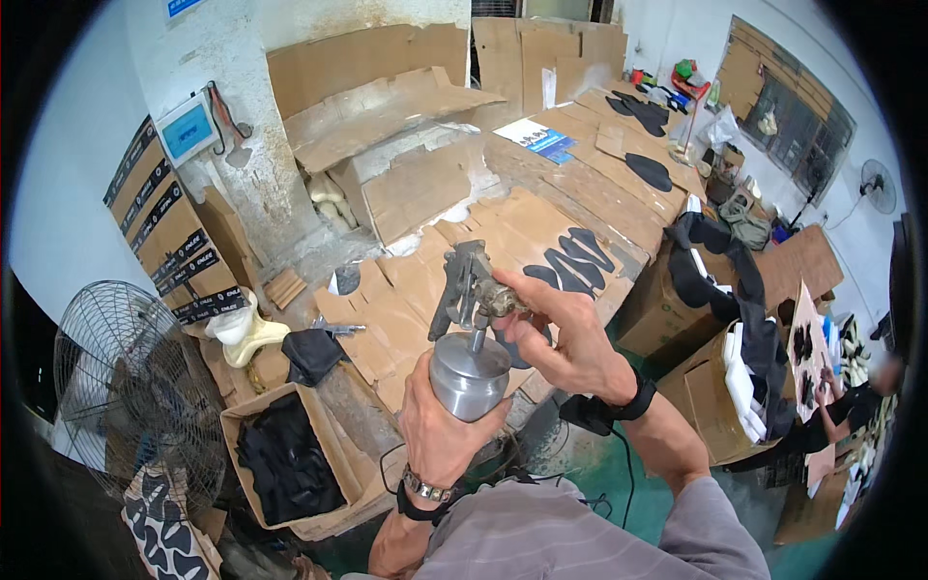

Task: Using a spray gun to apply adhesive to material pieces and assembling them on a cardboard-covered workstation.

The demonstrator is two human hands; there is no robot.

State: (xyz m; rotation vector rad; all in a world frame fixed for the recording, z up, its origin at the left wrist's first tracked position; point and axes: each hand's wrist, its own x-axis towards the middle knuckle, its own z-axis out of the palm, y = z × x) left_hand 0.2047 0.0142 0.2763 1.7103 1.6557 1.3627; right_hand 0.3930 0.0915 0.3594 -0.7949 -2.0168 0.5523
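A spray gun [462, 290] with a round silver metal cup [469, 375] is held up in front of me over the cardboard-covered bench. My left hand [435, 420] wraps round the cup from below and the left side. With bent fingers, my right hand [561, 333] grips the worn metal fitting on the gun's right side, above the cup. The right fingertips hide part of that fitting. Beyond the gun, several black curved pieces [570, 266] lie on the cardboard [406, 290]. A black cloth piece [314, 356] and a cream shoe-last-like form [249, 333] lie at the left.
A cardboard box of black pieces [290, 459] stands at lower left, beside a large wire-caged fan [135, 387]. Cartons with black and white pads [739, 367] are on the right. A co-worker's arm [822, 425] shows at the far right. A cable [628, 464] hangs near my right wrist.
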